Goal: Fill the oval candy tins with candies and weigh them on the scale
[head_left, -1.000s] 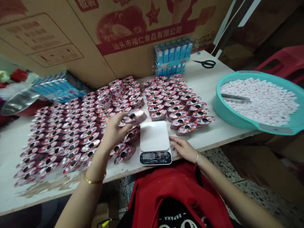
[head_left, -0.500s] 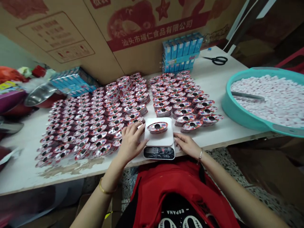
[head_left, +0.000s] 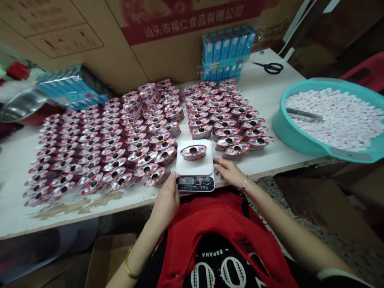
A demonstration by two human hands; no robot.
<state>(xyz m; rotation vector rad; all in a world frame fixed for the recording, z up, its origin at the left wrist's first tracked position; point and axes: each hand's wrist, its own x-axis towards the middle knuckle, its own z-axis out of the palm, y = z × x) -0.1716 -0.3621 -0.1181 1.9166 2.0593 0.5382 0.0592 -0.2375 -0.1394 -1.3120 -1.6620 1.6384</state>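
Observation:
A white digital kitchen scale [head_left: 194, 170] lies at the table's front edge; its display looks like 809, any decimal point being unclear. One small oval package [head_left: 193, 152], red and white with a dark round hole on top, rests on its pan. My left hand [head_left: 166, 198] is by the scale's lower left corner, fingers close together and partly hidden, holding nothing I can see. At the scale's right edge, my right hand [head_left: 230, 173] touches the side with its index finger stretched out and the others loosely bent. Rows of similar oval packages [head_left: 114, 142] stand left and behind.
A turquoise basin [head_left: 282, 132] of pale candies [head_left: 339, 116], with a grey strip-shaped tool [head_left: 304, 114] in it, stands at right. Scissors [head_left: 271, 67] and blue boxes [head_left: 228, 50] lie farther back. A metal bowl [head_left: 22, 106] and big carton [head_left: 126, 60] are behind.
My left hand has drawn back from the packages beside the pan to the scale's lower left corner. The display has gone from about zero to a number. My right hand stays put.

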